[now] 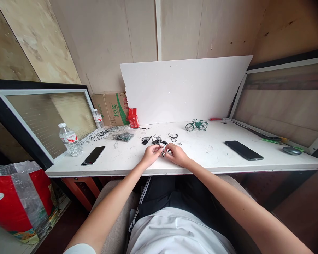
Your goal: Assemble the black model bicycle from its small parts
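My left hand (pixel 150 155) and my right hand (pixel 177 155) meet near the front edge of the white table, fingers closed in a pinch. Between them is a small dark model part (pixel 163 154), held by the left fingertips. The right fingers grip a thin, light rod-like piece (pixel 166 152) that points toward it; its exact kind is too small to tell. Just beyond the hands lie loose black parts (pixel 155 141), a small spoked wheel (pixel 146 139) and a curved black piece (pixel 175 136). An assembled green model bicycle (pixel 196 125) stands farther back on the right.
Left on the table (pixel 132 169) are a phone (pixel 93 156), a water bottle (pixel 71 139), a bag of small parts (pixel 124 136) and black part frames (pixel 102 134). A red box (pixel 133 118) stands behind. To the right lie another phone (pixel 243 150) and a mouse (pixel 292 150).
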`<state>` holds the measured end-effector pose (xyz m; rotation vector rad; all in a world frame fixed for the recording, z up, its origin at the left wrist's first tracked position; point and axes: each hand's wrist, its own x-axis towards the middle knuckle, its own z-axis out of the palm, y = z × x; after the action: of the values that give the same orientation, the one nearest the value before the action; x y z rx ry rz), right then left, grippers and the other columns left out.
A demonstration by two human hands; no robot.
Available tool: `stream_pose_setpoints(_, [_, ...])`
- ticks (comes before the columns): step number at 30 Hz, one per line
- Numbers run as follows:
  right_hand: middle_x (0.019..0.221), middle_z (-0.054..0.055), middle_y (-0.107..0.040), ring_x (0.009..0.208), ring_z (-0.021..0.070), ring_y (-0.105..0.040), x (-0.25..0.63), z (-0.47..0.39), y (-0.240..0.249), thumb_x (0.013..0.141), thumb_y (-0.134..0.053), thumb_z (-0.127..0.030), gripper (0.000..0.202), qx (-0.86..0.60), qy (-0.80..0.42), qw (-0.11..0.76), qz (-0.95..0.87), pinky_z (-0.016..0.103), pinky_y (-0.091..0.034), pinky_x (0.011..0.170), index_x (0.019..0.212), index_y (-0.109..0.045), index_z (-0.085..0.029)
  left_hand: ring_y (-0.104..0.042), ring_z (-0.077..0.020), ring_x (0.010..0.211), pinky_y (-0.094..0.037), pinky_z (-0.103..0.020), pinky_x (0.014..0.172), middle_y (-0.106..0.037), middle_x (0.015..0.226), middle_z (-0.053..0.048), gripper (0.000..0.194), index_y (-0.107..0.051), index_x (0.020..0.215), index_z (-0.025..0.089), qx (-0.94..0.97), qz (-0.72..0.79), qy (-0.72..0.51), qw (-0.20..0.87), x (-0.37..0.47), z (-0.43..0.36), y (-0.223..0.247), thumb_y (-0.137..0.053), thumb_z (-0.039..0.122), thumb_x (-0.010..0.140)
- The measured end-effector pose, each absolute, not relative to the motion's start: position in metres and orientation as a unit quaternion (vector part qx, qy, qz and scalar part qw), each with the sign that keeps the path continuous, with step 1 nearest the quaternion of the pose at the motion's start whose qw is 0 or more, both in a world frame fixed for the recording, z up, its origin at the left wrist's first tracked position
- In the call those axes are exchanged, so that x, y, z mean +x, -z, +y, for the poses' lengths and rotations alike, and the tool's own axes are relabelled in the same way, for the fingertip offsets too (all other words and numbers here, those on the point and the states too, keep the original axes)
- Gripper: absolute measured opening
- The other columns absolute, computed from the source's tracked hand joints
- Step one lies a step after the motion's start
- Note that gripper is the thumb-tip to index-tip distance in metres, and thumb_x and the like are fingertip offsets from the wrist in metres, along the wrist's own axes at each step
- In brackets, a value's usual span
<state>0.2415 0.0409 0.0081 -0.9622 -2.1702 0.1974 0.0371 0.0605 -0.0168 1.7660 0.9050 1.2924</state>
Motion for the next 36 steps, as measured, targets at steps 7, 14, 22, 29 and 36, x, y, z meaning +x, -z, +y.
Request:
stream_pose_setpoints(7, [0.096, 0.005, -0.070, 0.080, 0.0173, -0.062, 0.2416, 0.0417, -0.0073, 0.093, -0.063, -0.023, 0.005, -0.376, -0.072, 0.368, -0.847, 0.027, -0.044, 0.072, 0.093, -0.067, -0.020, -0.074, -0.0214, 0.079, -0.061, -0.033, 0.074, -0.078, 0.100, -0.014, 0.044, -0.075, 0.111, 0.013, 0.681, 0.361, -0.510, 0.382, 0.0378, 0.0591, 0.0163, -0.075, 0.051, 0.088])
stream_pose_setpoints(14, [0.097, 0.005, -0.070, 0.080, 0.0177, -0.062, 0.2414, 0.0408, -0.0084, 0.093, -0.063, -0.024, 0.005, -0.382, -0.070, 0.369, -0.844, 0.027, -0.044, 0.072, 0.093, -0.067, -0.020, -0.073, -0.0204, 0.076, -0.060, -0.032, 0.071, -0.078, 0.101, -0.013, 0.045, -0.076, 0.111, 0.014, 0.683, 0.365, -0.505, 0.381, 0.0376, 0.0579, 0.0138, -0.075, 0.053, 0.088])
stream_pose_setpoints(22, [0.097, 0.005, -0.070, 0.077, 0.0171, -0.062, 0.2419, 0.0412, -0.0070, 0.094, -0.063, -0.025, 0.005, -0.377, -0.056, 0.364, -0.850, 0.027, -0.044, 0.071, 0.093, -0.065, -0.021, -0.075, -0.0235, 0.084, -0.062, -0.035, 0.076, -0.078, 0.102, -0.014, 0.045, -0.076, 0.111, 0.014, 0.683, 0.362, -0.512, 0.375, 0.0378, 0.0597, 0.0164, -0.076, 0.052, 0.088])
stream_pose_setpoints(29, [0.098, 0.005, -0.070, 0.075, 0.0167, -0.062, 0.2428, 0.0431, -0.0042, 0.094, -0.065, -0.026, 0.005, -0.375, -0.052, 0.353, -0.856, 0.027, -0.043, 0.069, 0.095, -0.065, -0.021, -0.076, -0.0257, 0.091, -0.062, -0.037, 0.082, -0.078, 0.106, -0.016, 0.043, -0.077, 0.112, 0.013, 0.692, 0.362, -0.508, 0.363, 0.0371, 0.0629, 0.0197, -0.075, 0.051, 0.090])
stream_pose_setpoints(36, [0.097, 0.005, -0.070, 0.079, 0.0180, -0.063, 0.2437, 0.0430, -0.0042, 0.094, -0.066, -0.024, 0.004, -0.368, -0.056, 0.351, -0.859, 0.028, -0.046, 0.072, 0.096, -0.067, -0.021, -0.076, -0.0251, 0.090, -0.063, -0.037, 0.081, -0.078, 0.107, -0.016, 0.044, -0.077, 0.111, 0.014, 0.697, 0.362, -0.506, 0.356, 0.0364, 0.0658, 0.0230, -0.076, 0.053, 0.089])
